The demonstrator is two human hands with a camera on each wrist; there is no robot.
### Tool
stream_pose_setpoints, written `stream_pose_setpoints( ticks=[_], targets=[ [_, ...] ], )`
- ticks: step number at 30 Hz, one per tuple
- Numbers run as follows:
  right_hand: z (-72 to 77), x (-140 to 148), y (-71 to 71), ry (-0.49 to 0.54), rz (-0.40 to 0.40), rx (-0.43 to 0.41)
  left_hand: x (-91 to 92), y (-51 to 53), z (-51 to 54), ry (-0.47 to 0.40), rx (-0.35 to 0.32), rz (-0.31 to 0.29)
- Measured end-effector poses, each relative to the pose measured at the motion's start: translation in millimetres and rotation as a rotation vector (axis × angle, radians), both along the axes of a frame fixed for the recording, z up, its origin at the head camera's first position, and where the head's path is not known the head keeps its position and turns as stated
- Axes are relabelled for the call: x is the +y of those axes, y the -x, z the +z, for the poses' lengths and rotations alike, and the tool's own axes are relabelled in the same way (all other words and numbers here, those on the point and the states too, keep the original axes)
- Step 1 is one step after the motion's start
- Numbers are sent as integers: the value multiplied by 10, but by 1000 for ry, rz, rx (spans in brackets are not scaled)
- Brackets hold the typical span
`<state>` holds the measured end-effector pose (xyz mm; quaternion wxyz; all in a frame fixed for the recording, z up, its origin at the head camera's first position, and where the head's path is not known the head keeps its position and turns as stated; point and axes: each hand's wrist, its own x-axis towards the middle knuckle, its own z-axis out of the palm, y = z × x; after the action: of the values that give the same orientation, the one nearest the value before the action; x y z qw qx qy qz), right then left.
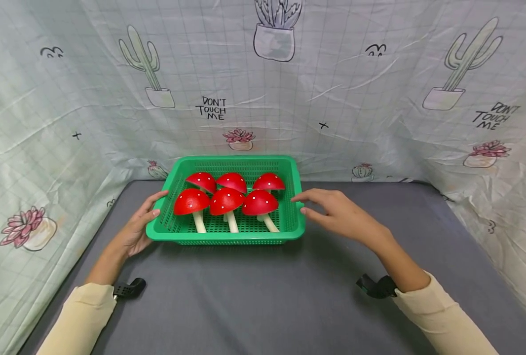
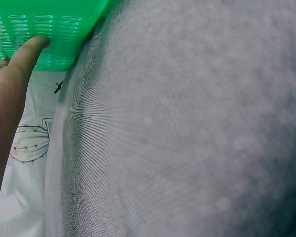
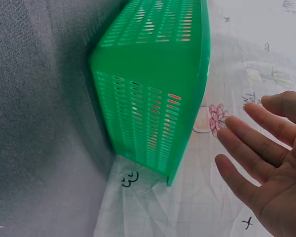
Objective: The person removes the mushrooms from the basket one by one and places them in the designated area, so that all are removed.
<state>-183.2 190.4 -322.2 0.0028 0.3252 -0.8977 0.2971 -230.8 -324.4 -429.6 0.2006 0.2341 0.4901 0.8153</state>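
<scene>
1. Watching the basket (image 1: 227,238) first: it's green, slotted, and sitting towards the back of the grey table (image 1: 245,301), close to the sheet (image 1: 369,118).
2. Inside it I count six mushrooms (image 1: 226,199), three at the back, three at the front, red caps with white dots, pale stems slanting down in the front row.
3. Over to my left hand (image 1: 139,226): it's grasping the basket's left side, thumb (image 1: 157,213) over the rim, and the left wrist view gives me a fingertip (image 2: 38,41) against the slotted wall.
4. Across to my right hand (image 1: 334,211), fingers loose and spread, grasping nothing, right beside the right rim; the right wrist view shows me its palm turned to the camera.
5. Further out, a dark strap (image 1: 131,288) at each wrist, and cream sleeves (image 1: 78,315) behind.
6. Around it all, that pale sheet, printed with potted cacti (image 1: 144,64) and "DON'T TOUCH ME" lettering (image 1: 212,108).
</scene>
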Motion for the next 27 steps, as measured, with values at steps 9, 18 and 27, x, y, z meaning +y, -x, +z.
stream_pose_setpoints(
  ticks=[9, 18, 27],
  targets=[
    [121, -48, 68, -8, 9, -4, -14, -5, -24, -24, 12, -11],
    [206, -130, 170, -9, 26, 3, -12, 4, -30, -16, 16, -12],
    [265, -213, 252, -13, 36, -10, -7, 13, -28, -24, 19, -13]
  ],
)
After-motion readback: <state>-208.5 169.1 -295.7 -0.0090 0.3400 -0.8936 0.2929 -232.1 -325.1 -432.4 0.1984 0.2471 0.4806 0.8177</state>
